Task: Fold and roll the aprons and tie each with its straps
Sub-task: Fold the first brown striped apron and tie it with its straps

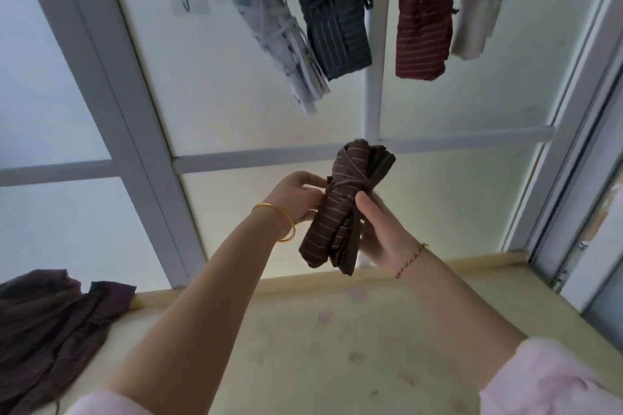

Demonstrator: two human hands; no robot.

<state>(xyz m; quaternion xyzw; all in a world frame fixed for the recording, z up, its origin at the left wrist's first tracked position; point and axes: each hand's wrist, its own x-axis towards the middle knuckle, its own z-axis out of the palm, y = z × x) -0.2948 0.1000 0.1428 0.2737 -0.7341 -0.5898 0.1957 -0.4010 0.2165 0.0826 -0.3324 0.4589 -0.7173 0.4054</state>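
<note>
Pale yellow, with faint pink marks, the bench (pixel 337 347) fills the lower part of the view, and two forearms in pink sleeves (pixel 546 381) reach out over it. At its left edge lies a crumpled heap of dark aprons (pixel 50 323), not yet folded. Above the bench's far edge both hands hold a brown striped apron roll (pixel 340 209) in the air, tilted, with its strap (pixel 350 183) wound around the middle. The left hand (pixel 296 199), with a gold bangle (pixel 283 219) on the wrist, has its fingers curled on the roll's left side just at the strap. The right hand (pixel 381 229) grasps the roll from the right, thumb lying on the cloth, and hides part of that side. Behind is a wall with white frames and small hooks (pixel 184 0). Four tied rolls hang there: a pale patterned roll (pixel 279 40), a dark grey striped roll (pixel 332 7), a red striped roll (pixel 424 10) and a cream roll (pixel 478 0).
</note>
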